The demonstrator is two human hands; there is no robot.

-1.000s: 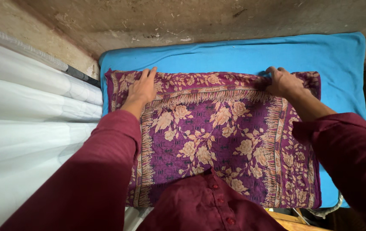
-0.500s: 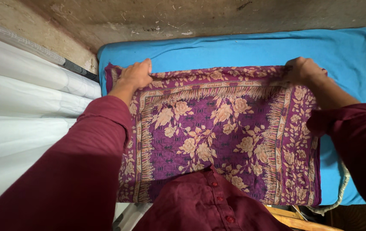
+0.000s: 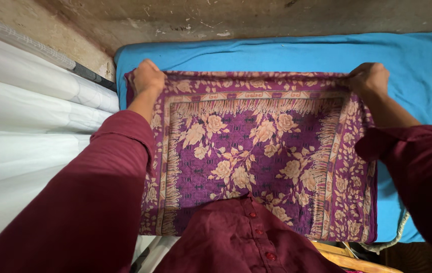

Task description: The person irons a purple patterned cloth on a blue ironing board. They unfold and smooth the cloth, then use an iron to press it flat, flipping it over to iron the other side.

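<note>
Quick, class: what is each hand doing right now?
Left hand: closed on the purple floral cloth, far left corner.
Right hand: closed on its far right corner.

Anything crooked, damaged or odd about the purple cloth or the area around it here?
Nothing much stands out. The purple floral cloth lies fairly square on the blue pad, with the left hand and right hand gripping its far corners. Only the wall behind looks stained and flaking.
</note>
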